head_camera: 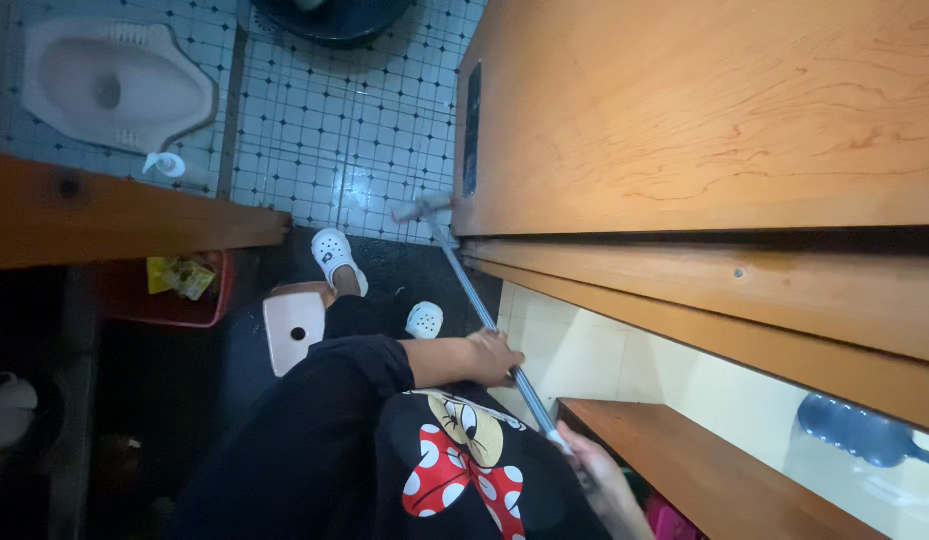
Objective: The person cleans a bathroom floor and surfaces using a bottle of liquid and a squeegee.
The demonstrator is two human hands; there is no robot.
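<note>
Here I have both hands on the metal mop handle (484, 318), which runs slantwise from my lap toward the tiled floor (334, 130). One hand (492, 357), the one on the end of the black sleeve (359, 365), is wrapped around the shaft about midway, fingers closed over it. The other hand (596, 468) is closed on the handle's near end, low in the view; which is my left and which my right I cannot tell for certain, as the view sits rotated. The handle's far end carries a pale mop head (422, 207) that lies on the white tiles just beside the edge of the wooden door (704, 110). My two white clogs (336, 258) stand on the dark wet floor near the shaft. Beyond them a white squat toilet (114, 85) is set in the tiles, and a red bin (174, 290) holds yellow wrappers.
</note>
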